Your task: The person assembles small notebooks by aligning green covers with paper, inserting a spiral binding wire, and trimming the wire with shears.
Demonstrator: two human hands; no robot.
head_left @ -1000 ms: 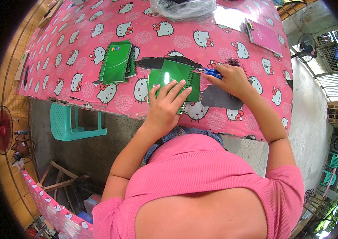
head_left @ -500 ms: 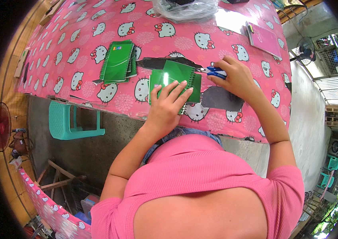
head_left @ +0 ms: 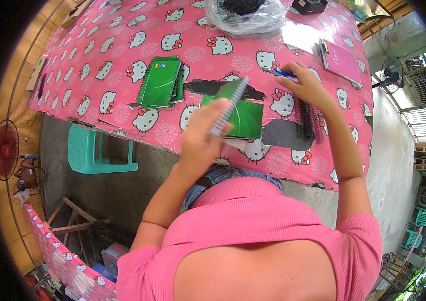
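My left hand (head_left: 200,135) is closed on a small green spiral notebook (head_left: 234,90), tilted up with its wire edge towards me and slightly blurred. Under it, another green notebook (head_left: 249,119) lies flat on the pink patterned table. My right hand (head_left: 303,85) is further right, its fingers closed around a small blue-handled tool (head_left: 286,74); its exact kind is hard to make out. A dark wire coil (head_left: 304,123) lies beside my right forearm. To the left rests a small stack of green spiral notebooks (head_left: 160,83).
A clear plastic bag (head_left: 245,22) with dark contents sits at the far side, near a black box (head_left: 309,6). A pink notebook (head_left: 342,62) lies at the right. Dark torn patches mark the tablecloth (head_left: 167,133). A teal stool (head_left: 90,153) stands left.
My left hand has gone from resting flat on the green notebooks to lifting one at a tilt. My right hand has moved slightly away with the blue-handled tool. The view has shifted a little.
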